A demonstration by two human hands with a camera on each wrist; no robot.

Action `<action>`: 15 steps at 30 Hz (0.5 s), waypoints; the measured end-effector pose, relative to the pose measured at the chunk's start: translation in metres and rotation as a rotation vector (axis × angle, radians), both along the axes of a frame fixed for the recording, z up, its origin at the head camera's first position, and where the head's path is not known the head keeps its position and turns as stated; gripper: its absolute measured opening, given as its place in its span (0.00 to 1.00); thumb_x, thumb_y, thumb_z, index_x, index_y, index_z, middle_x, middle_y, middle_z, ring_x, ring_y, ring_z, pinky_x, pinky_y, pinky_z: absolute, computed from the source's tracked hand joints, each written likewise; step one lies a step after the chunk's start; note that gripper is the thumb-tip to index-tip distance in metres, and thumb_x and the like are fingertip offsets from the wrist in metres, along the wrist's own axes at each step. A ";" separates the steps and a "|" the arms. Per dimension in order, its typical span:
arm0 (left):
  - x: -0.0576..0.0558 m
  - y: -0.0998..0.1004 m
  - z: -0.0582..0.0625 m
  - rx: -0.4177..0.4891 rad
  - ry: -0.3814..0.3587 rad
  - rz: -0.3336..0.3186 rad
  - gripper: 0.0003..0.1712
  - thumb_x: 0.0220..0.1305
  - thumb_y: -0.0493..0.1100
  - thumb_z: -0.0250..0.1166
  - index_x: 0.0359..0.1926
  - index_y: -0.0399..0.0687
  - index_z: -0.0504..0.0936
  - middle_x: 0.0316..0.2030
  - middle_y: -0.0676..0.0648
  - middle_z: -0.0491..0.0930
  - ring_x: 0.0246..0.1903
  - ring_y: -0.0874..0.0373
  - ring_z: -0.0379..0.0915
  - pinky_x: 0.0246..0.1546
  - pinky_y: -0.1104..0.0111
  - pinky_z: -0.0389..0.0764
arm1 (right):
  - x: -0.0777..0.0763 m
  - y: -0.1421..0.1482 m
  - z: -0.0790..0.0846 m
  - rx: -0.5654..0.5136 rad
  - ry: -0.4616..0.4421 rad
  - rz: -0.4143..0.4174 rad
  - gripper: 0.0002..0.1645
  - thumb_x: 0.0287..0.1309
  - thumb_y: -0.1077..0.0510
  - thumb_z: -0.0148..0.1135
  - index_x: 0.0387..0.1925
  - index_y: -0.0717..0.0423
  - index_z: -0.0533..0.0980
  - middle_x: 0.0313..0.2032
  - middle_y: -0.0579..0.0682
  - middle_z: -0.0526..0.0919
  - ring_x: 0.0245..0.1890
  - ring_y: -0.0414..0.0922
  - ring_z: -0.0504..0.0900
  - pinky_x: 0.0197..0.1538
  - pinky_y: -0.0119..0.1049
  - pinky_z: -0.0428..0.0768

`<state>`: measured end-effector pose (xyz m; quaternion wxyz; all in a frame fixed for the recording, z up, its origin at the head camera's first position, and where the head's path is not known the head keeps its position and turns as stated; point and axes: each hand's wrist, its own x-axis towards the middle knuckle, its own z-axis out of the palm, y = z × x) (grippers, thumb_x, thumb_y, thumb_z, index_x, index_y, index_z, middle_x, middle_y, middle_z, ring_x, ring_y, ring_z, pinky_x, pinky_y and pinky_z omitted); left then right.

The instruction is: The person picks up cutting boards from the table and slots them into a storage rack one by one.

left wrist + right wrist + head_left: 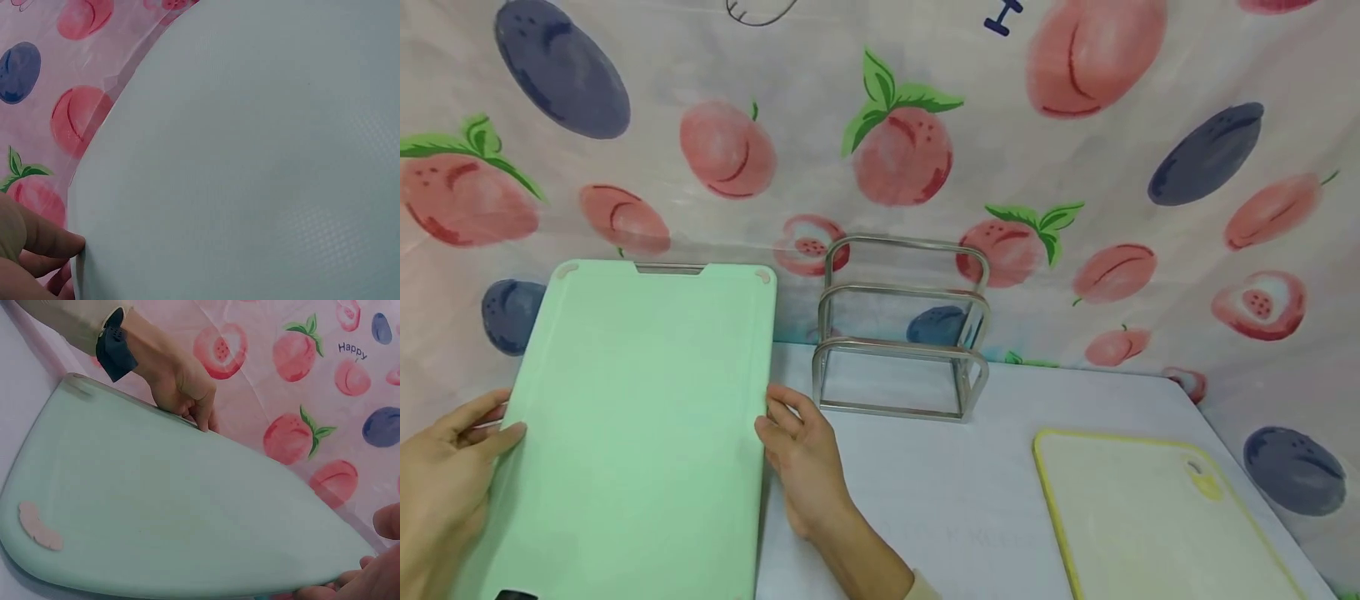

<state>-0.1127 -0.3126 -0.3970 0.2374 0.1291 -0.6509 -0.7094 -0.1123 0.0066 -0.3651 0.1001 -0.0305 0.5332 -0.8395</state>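
Note:
A large mint-green cutting board point(640, 417) stands tilted up at the left in the head view, with a slot near its top edge and pale corner pads. My left hand point(452, 475) pinches its left edge, thumb on the near face and fingers behind. On the opposite edge, my right hand point(805, 467) grips with thumb and fingers. The left wrist view shows the board's face point(219, 156) close up, with the left hand's fingertips at its edge. Both hands on the board's edges appear in the right wrist view, where a pink corner pad point(39, 526) also shows.
A metal wire rack point(898, 346) with several upright loops stands at the back middle of the white table point(925, 500). To the right lies a pale cutting board with a yellow rim point(1150, 517). A fruit-print cloth point(1000, 150) hangs behind the table.

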 end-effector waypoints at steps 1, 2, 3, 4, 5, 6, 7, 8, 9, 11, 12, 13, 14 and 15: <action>0.000 0.001 0.001 -0.008 -0.009 0.006 0.30 0.61 0.21 0.55 0.47 0.62 0.83 0.41 0.56 0.67 0.34 0.67 0.61 0.26 0.85 0.69 | 0.001 0.000 0.001 0.001 0.008 -0.001 0.23 0.63 0.61 0.58 0.60 0.53 0.70 0.64 0.55 0.67 0.64 0.50 0.66 0.66 0.53 0.60; 0.000 0.002 0.003 -0.005 -0.007 0.017 0.30 0.60 0.20 0.55 0.48 0.62 0.83 0.40 0.56 0.68 0.34 0.67 0.61 0.26 0.85 0.69 | 0.001 0.000 0.002 -0.001 0.018 -0.001 0.24 0.64 0.61 0.58 0.61 0.53 0.70 0.65 0.55 0.67 0.65 0.51 0.65 0.66 0.53 0.60; 0.000 0.002 0.005 0.000 -0.001 0.027 0.30 0.60 0.20 0.55 0.48 0.61 0.83 0.40 0.56 0.68 0.34 0.67 0.61 0.26 0.85 0.69 | 0.002 0.000 0.002 -0.004 0.028 0.001 0.24 0.64 0.62 0.57 0.61 0.53 0.69 0.65 0.55 0.67 0.65 0.51 0.64 0.66 0.52 0.59; -0.001 0.003 0.006 0.014 0.013 0.031 0.31 0.60 0.19 0.55 0.48 0.59 0.84 0.39 0.56 0.69 0.34 0.67 0.61 0.27 0.85 0.69 | 0.002 0.001 0.003 -0.008 0.038 0.002 0.24 0.65 0.62 0.56 0.62 0.53 0.69 0.65 0.56 0.66 0.66 0.51 0.63 0.66 0.52 0.59; -0.001 0.004 0.008 0.038 0.036 0.038 0.31 0.59 0.18 0.55 0.47 0.57 0.84 0.38 0.56 0.70 0.34 0.66 0.61 0.27 0.85 0.69 | 0.002 0.001 0.003 -0.014 0.049 0.004 0.24 0.65 0.63 0.55 0.63 0.53 0.68 0.65 0.56 0.66 0.66 0.51 0.62 0.66 0.52 0.59; -0.002 0.005 0.009 0.060 0.061 0.039 0.31 0.58 0.17 0.54 0.47 0.55 0.85 0.38 0.56 0.72 0.34 0.66 0.61 0.27 0.85 0.70 | 0.002 0.001 0.004 -0.021 0.061 0.007 0.24 0.66 0.63 0.54 0.63 0.54 0.68 0.66 0.56 0.65 0.67 0.51 0.61 0.67 0.52 0.58; -0.002 0.005 0.011 0.084 0.090 0.036 0.31 0.57 0.16 0.54 0.47 0.53 0.85 0.37 0.55 0.73 0.34 0.66 0.62 0.27 0.85 0.70 | 0.002 0.001 0.004 -0.026 0.071 0.010 0.25 0.66 0.63 0.53 0.64 0.54 0.67 0.66 0.56 0.65 0.67 0.51 0.60 0.67 0.51 0.58; -0.003 0.006 0.012 0.105 0.117 0.039 0.31 0.56 0.15 0.54 0.45 0.52 0.86 0.36 0.55 0.73 0.34 0.66 0.62 0.27 0.85 0.70 | 0.002 0.001 0.005 -0.030 0.083 0.013 0.25 0.67 0.64 0.53 0.64 0.54 0.66 0.66 0.57 0.65 0.67 0.51 0.60 0.67 0.51 0.57; -0.003 0.007 0.013 0.123 0.140 0.042 0.31 0.56 0.14 0.54 0.45 0.50 0.86 0.36 0.55 0.74 0.33 0.66 0.62 0.27 0.85 0.70 | 0.001 0.002 0.005 -0.034 0.089 0.012 0.25 0.67 0.64 0.52 0.65 0.54 0.66 0.66 0.57 0.65 0.67 0.50 0.60 0.67 0.51 0.57; -0.004 0.009 0.015 0.151 0.172 0.058 0.30 0.55 0.13 0.54 0.44 0.47 0.86 0.35 0.54 0.75 0.32 0.65 0.63 0.26 0.85 0.71 | 0.002 0.002 0.007 -0.039 0.098 0.011 0.25 0.67 0.64 0.52 0.65 0.55 0.66 0.66 0.57 0.65 0.67 0.50 0.60 0.67 0.50 0.57; -0.005 0.010 0.016 0.155 0.175 0.066 0.30 0.55 0.13 0.54 0.45 0.47 0.86 0.35 0.53 0.75 0.32 0.65 0.64 0.26 0.84 0.71 | 0.002 0.002 0.007 -0.038 0.101 0.010 0.25 0.67 0.65 0.52 0.65 0.55 0.66 0.66 0.56 0.66 0.67 0.49 0.60 0.67 0.50 0.58; -0.005 0.012 0.017 0.163 0.176 0.084 0.29 0.55 0.13 0.54 0.45 0.46 0.86 0.35 0.53 0.75 0.32 0.65 0.64 0.26 0.84 0.71 | 0.002 0.003 0.008 -0.037 0.104 0.009 0.25 0.67 0.65 0.52 0.65 0.55 0.66 0.66 0.56 0.66 0.67 0.49 0.60 0.67 0.50 0.58; -0.005 0.013 0.018 0.174 0.178 0.100 0.29 0.55 0.13 0.54 0.45 0.44 0.86 0.35 0.53 0.75 0.32 0.65 0.64 0.26 0.84 0.71 | 0.002 0.003 0.008 -0.037 0.108 0.009 0.25 0.67 0.65 0.52 0.65 0.55 0.66 0.66 0.56 0.66 0.67 0.49 0.60 0.67 0.50 0.58; -0.006 0.014 0.018 0.190 0.188 0.117 0.29 0.54 0.12 0.53 0.45 0.41 0.86 0.35 0.51 0.75 0.32 0.65 0.65 0.27 0.84 0.71 | 0.002 0.003 0.009 -0.034 0.108 0.008 0.25 0.67 0.65 0.52 0.65 0.54 0.66 0.66 0.55 0.66 0.67 0.48 0.60 0.67 0.50 0.58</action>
